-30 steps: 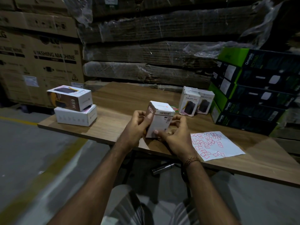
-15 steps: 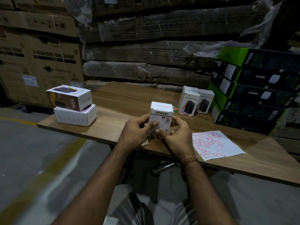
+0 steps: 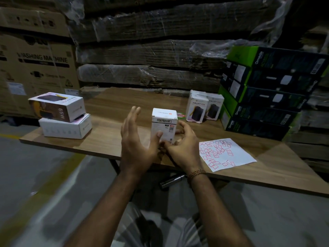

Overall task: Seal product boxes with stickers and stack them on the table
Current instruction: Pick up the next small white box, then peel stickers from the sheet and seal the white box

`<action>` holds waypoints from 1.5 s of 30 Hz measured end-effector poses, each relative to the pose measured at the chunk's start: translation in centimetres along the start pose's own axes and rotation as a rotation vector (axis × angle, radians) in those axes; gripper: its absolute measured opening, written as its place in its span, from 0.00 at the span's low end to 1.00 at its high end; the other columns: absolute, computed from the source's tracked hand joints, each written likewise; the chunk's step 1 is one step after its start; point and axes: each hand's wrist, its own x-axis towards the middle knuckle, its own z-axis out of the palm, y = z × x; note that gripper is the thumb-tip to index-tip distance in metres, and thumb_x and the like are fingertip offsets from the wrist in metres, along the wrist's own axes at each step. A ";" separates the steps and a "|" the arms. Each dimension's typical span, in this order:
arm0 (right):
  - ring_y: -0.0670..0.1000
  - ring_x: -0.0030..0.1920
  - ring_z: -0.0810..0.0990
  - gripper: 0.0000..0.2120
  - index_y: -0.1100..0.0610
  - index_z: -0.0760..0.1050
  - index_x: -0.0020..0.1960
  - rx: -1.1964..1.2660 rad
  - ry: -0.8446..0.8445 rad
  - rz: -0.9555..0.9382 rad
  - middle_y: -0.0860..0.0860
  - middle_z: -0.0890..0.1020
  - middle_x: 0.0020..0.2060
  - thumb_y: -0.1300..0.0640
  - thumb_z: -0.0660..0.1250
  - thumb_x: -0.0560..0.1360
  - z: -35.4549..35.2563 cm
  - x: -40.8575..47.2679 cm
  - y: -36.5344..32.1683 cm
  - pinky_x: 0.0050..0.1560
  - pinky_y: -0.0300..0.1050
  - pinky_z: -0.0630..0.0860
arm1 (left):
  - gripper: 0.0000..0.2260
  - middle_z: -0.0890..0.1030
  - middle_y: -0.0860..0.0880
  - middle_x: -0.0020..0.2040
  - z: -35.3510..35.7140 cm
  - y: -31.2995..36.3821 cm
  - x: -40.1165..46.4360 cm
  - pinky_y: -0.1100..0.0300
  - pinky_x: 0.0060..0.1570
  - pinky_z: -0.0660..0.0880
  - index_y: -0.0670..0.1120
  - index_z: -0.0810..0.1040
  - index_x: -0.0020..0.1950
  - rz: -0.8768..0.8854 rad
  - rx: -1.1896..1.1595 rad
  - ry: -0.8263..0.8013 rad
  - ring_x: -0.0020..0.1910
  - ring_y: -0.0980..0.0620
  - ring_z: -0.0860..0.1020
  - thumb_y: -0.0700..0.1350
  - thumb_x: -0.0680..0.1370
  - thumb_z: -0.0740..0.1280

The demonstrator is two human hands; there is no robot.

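A small white box (image 3: 164, 124) is stood upright near the front edge of a wooden table (image 3: 114, 139), with bare tabletop left behind it. The left hand (image 3: 137, 138) is held open, fingers straight, thumb touching the box front. The right hand (image 3: 185, 145) is loosely curled against its lower right side. Two boxes (image 3: 60, 116) are stacked left; two more (image 3: 203, 108) stand right. One sticker sheet (image 3: 226, 154) lies beside the right hand.

A matt white cardboard box (image 3: 164, 124) stands on a smooth wood-grain surface (image 3: 114, 106) beside a white paper sticker sheet (image 3: 226, 154); behind, glossy printed cartons (image 3: 263, 93) and rough corrugated cardboard bundles (image 3: 151, 56) under crinkled, shiny plastic wrap.
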 end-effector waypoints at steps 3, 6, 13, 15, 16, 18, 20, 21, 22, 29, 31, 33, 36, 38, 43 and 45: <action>0.39 0.55 0.82 0.48 0.48 0.72 0.75 0.055 0.050 -0.007 0.46 0.78 0.62 0.39 0.86 0.59 -0.3 -0.3 -0.7 0.51 0.40 0.84 | 0.29 0.69 0.38 0.80 0.0 2.8 -0.8 0.42 0.78 0.66 0.34 0.71 0.76 0.330 0.014 0.027 0.80 0.39 0.68 0.42 0.79 0.76; 0.40 0.49 0.83 0.45 0.52 0.77 0.70 0.159 0.135 0.000 0.47 0.77 0.62 0.36 0.81 0.57 -1.1 -0.9 -2.3 0.49 0.42 0.83 | 0.20 0.75 0.36 0.74 1.2 5.7 -0.7 0.41 0.73 0.71 0.33 0.77 0.69 0.485 -0.034 0.008 0.75 0.39 0.74 0.36 0.78 0.74; 0.44 0.49 0.83 0.10 0.51 0.82 0.53 0.033 0.432 -0.061 0.50 0.85 0.50 0.65 0.73 0.76 -6.9 -1.8 0.5 0.51 0.43 0.82 | 0.13 0.80 0.43 0.62 6.3 7.9 -1.3 0.55 0.62 0.77 0.39 0.79 0.59 0.356 -0.191 -0.265 0.64 0.46 0.79 0.33 0.76 0.63; 0.45 0.46 0.83 0.11 0.52 0.83 0.49 -0.051 0.482 -0.019 0.50 0.85 0.48 0.68 0.71 0.75 -10.0 -1.8 1.8 0.51 0.44 0.81 | 0.14 0.80 0.48 0.59 8.0 7.9 -1.3 0.62 0.59 0.74 0.43 0.79 0.60 0.245 -0.184 -0.487 0.59 0.51 0.78 0.32 0.76 0.65; 0.46 0.46 0.83 0.12 0.52 0.83 0.48 -0.105 0.495 0.017 0.50 0.85 0.48 0.68 0.71 0.76 -11.6 -1.8 2.3 0.51 0.45 0.81 | 0.16 0.81 0.50 0.60 8.8 7.8 -1.3 0.67 0.59 0.72 0.45 0.79 0.62 0.183 -0.186 -0.592 0.60 0.54 0.78 0.33 0.77 0.67; 0.49 0.48 0.83 0.12 0.52 0.83 0.49 -0.231 0.480 0.070 0.50 0.85 0.48 0.68 0.70 0.77 -14.5 -1.8 3.3 0.51 0.46 0.81 | 0.18 0.81 0.53 0.64 10.2 7.5 -1.0 0.70 0.62 0.69 0.47 0.80 0.67 0.086 -0.170 -0.741 0.64 0.57 0.76 0.34 0.78 0.67; 0.49 0.49 0.83 0.12 0.51 0.84 0.49 -0.317 0.444 0.090 0.49 0.85 0.49 0.68 0.69 0.78 -16.5 -1.6 4.0 0.52 0.48 0.82 | 0.19 0.80 0.53 0.68 11.2 7.1 -0.5 0.63 0.68 0.70 0.50 0.81 0.69 0.042 -0.116 -0.817 0.69 0.57 0.74 0.36 0.80 0.66; 0.49 0.50 0.82 0.12 0.50 0.84 0.49 -0.343 0.422 0.099 0.49 0.85 0.49 0.67 0.70 0.79 -17.3 -1.4 4.2 0.52 0.49 0.83 | 0.18 0.80 0.52 0.69 11.6 6.9 -0.3 0.58 0.70 0.71 0.50 0.82 0.68 0.029 -0.089 -0.842 0.70 0.55 0.74 0.36 0.81 0.66; 0.49 0.50 0.82 0.12 0.50 0.83 0.49 -0.361 0.398 0.105 0.48 0.85 0.49 0.67 0.70 0.79 -17.8 -1.4 4.4 0.52 0.49 0.83 | 0.18 0.81 0.52 0.70 11.9 6.7 -0.2 0.55 0.71 0.72 0.50 0.84 0.68 0.029 -0.060 -0.864 0.71 0.54 0.74 0.36 0.81 0.66; 0.42 0.47 0.80 0.11 0.48 0.84 0.49 -0.387 0.240 0.086 0.44 0.83 0.49 0.64 0.71 0.80 -17.7 -3.0 4.4 0.48 0.43 0.81 | 0.20 0.76 0.55 0.76 13.3 5.2 -0.4 0.40 0.76 0.66 0.58 0.82 0.72 0.091 0.116 -0.994 0.77 0.50 0.69 0.43 0.82 0.63; 0.40 0.47 0.80 0.09 0.49 0.85 0.49 -0.368 0.166 0.051 0.40 0.83 0.47 0.63 0.73 0.79 -17.1 -3.8 3.9 0.45 0.35 0.77 | 0.20 0.73 0.55 0.79 13.4 5.1 -0.5 0.41 0.77 0.62 0.60 0.78 0.75 0.110 0.170 -1.002 0.78 0.49 0.66 0.47 0.84 0.62; 0.39 0.48 0.80 0.08 0.51 0.87 0.50 -0.375 0.102 -0.002 0.40 0.84 0.45 0.63 0.74 0.78 -16.5 -4.5 3.4 0.43 0.29 0.74 | 0.19 0.70 0.56 0.80 13.3 5.1 -0.6 0.44 0.79 0.58 0.61 0.76 0.77 0.097 0.208 -0.994 0.79 0.49 0.62 0.49 0.85 0.63; 0.38 0.49 0.78 0.06 0.53 0.88 0.50 -0.458 0.057 -0.065 0.44 0.83 0.44 0.63 0.76 0.76 -16.0 -5.1 3.2 0.45 0.25 0.71 | 0.19 0.68 0.54 0.82 13.2 5.4 -0.7 0.46 0.77 0.56 0.63 0.75 0.77 0.097 0.248 -0.970 0.79 0.48 0.60 0.52 0.86 0.63; 0.37 0.48 0.77 0.06 0.53 0.88 0.51 -0.531 0.043 -0.096 0.47 0.83 0.44 0.62 0.76 0.76 -15.8 -5.2 3.3 0.47 0.23 0.68 | 0.19 0.67 0.53 0.83 13.2 5.5 -0.8 0.47 0.78 0.55 0.63 0.75 0.77 0.082 0.262 -0.962 0.79 0.48 0.60 0.53 0.86 0.63; 0.39 0.44 0.72 0.09 0.54 0.88 0.58 -0.647 -0.034 -0.075 0.46 0.78 0.47 0.59 0.74 0.79 -15.6 -4.8 2.8 0.47 0.22 0.67 | 0.19 0.66 0.51 0.83 13.2 5.6 -0.8 0.46 0.78 0.55 0.63 0.74 0.78 0.082 0.286 -0.959 0.79 0.47 0.60 0.54 0.86 0.62; 0.40 0.44 0.71 0.09 0.55 0.88 0.58 -0.669 -0.036 -0.071 0.47 0.78 0.47 0.58 0.74 0.79 -15.5 -4.8 2.7 0.47 0.23 0.67 | 0.19 0.67 0.51 0.83 13.2 5.6 -0.8 0.46 0.79 0.56 0.63 0.74 0.78 0.079 0.281 -0.959 0.79 0.47 0.60 0.54 0.86 0.62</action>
